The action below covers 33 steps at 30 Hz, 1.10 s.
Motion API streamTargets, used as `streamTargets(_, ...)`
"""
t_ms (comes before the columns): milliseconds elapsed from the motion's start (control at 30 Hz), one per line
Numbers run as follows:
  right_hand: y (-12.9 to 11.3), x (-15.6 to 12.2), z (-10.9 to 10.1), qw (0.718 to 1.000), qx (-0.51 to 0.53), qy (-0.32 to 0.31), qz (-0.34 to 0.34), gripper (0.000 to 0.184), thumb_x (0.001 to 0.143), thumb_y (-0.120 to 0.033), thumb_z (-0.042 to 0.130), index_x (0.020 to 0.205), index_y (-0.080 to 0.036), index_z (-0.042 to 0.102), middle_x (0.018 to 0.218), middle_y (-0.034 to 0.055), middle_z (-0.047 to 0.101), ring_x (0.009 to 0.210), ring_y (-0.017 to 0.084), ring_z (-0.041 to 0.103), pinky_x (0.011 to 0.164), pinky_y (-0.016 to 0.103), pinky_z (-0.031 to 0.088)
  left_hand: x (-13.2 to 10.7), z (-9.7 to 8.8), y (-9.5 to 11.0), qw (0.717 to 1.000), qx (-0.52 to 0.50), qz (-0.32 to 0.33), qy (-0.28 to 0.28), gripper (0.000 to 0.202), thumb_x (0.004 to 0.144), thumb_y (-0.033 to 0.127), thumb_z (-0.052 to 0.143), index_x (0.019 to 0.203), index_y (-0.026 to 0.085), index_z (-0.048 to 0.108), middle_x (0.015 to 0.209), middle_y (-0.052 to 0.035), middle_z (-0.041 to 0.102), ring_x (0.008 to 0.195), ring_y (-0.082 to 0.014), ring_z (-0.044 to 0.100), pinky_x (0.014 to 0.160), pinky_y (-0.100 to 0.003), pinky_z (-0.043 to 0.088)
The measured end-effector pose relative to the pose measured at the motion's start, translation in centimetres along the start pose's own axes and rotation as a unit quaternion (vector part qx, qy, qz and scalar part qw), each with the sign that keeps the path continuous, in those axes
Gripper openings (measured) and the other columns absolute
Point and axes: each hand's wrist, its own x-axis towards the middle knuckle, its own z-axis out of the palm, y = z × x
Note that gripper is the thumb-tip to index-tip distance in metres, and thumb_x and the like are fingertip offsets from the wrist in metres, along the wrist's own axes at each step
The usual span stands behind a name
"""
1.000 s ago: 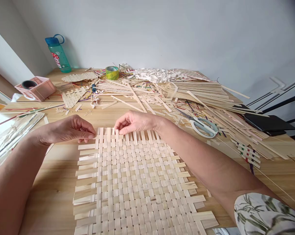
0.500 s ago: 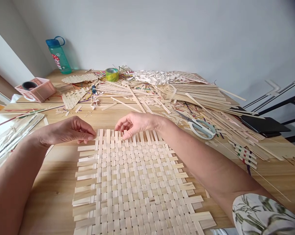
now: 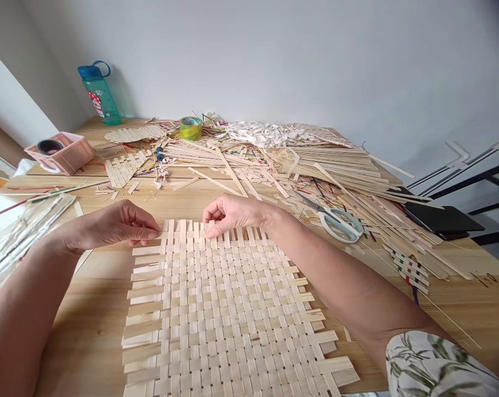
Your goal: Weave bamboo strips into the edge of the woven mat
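- Left grip (image 3: 127, 223): fingers and thumb drawn together, tips at the top-left corner of the woven bamboo mat (image 3: 216, 309); whether a strip lies between them, impossible to tell.
- Right grip (image 3: 232, 216): fingers loosely curled and partly open, tips on the upright strip ends (image 3: 236, 237) along the mat's top edge; firm hold or light touch, unclear.
- Mat: flat on the wooden counter (image 3: 79, 309), just below both grips; tight over-under weave, loose strip ends jutting out along the left and right sides.
- Beyond the mat: heaped bamboo strips (image 3: 336, 162), some coloured, and a pile of white scraps (image 3: 266, 132).
- Right of the mat: white-handled scissors (image 3: 342, 225) lying on scattered strips, just beyond the right forearm.
- Far end of counter: green-yellow tape roll (image 3: 190, 128), teal water bottle (image 3: 98, 94) with blue lid, pink plastic basket (image 3: 61, 154).
- Left of the heaps: small woven piece (image 3: 123, 168).
- Far right: flat black case (image 3: 441, 219).
- Right upper arm: leaf-print sleeve (image 3: 431, 364).
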Motion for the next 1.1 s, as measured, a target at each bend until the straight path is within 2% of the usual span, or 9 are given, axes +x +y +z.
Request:
streamTargets(133, 0.14, 0.08, -0.02, 1.000, -0.007, 0.018, -0.009, 0.019, 0.073, -0.030, 0.086, 0.080, -0.019, 0.072, 0.078, 0.0009, 0.072, 0.069, 0.013, 0.061, 0.065, 0.026, 0.046, -0.01, -0.15, 0.06, 1.000, 0.014, -0.015, 0.002, 0.037, 0.087, 0.049, 0.065, 0.077, 0.014, 0.073, 0.065, 0.0009, 0.051, 0.062, -0.0109, 0.042, 0.054, -0.020, 0.035)
streamTargets(400, 0.59, 0.33, -0.35, 0.999, 0.026, 0.005, -0.029, 0.027, 0.072, -0.034, 0.088, 0.085, -0.016, 0.072, 0.081, 0.0007, 0.073, 0.071, 0.011, 0.063, 0.069, 0.024, 0.048, -0.02, -0.11, 0.45, 0.998, 0.045, -0.020, 0.035, 0.036, 0.085, 0.048, 0.065, 0.072, 0.014, 0.070, 0.061, 0.0023, 0.047, 0.059, -0.0098, 0.040, 0.052, -0.019, 0.033)
streamTargets(700, 0.35, 0.30, -0.37, 0.998, 0.032, 0.032, -0.049, 0.024, 0.073, -0.029, 0.088, 0.084, -0.015, 0.071, 0.079, -0.0009, 0.071, 0.071, 0.010, 0.062, 0.069, 0.023, 0.047, -0.07, 0.00, 0.49, 0.999, 0.028, 0.011, 0.040, 0.035, 0.086, 0.047, 0.067, 0.076, 0.014, 0.075, 0.063, 0.0018, 0.052, 0.060, -0.0091, 0.043, 0.052, -0.018, 0.034)
streamTargets(900, 0.25, 0.29, -0.34, 0.996, 0.060, 0.053, -0.046, 0.017, 0.072, -0.026, 0.086, 0.079, -0.015, 0.075, 0.077, 0.0008, 0.073, 0.071, 0.011, 0.063, 0.069, 0.023, 0.049, 0.40, 0.52, 0.61, 0.999, -0.005, 0.010, 0.033, 0.037, 0.085, 0.049, 0.068, 0.076, 0.014, 0.074, 0.064, 0.0009, 0.052, 0.061, -0.0107, 0.042, 0.053, -0.021, 0.035)
streamTargets(1100, -0.07, 0.25, -0.25, 0.995, 0.069, 0.064, -0.041, 0.017, 0.070, -0.025, 0.086, 0.078, -0.014, 0.075, 0.077, 0.0009, 0.073, 0.071, 0.011, 0.064, 0.071, 0.024, 0.049, 0.34, 0.12, 0.25, 1.000, 0.000, -0.001, 0.023, 0.037, 0.085, 0.052, 0.068, 0.065, 0.021, 0.068, 0.061, 0.0015, 0.048, 0.059, -0.0126, 0.040, 0.054, -0.024, 0.036)
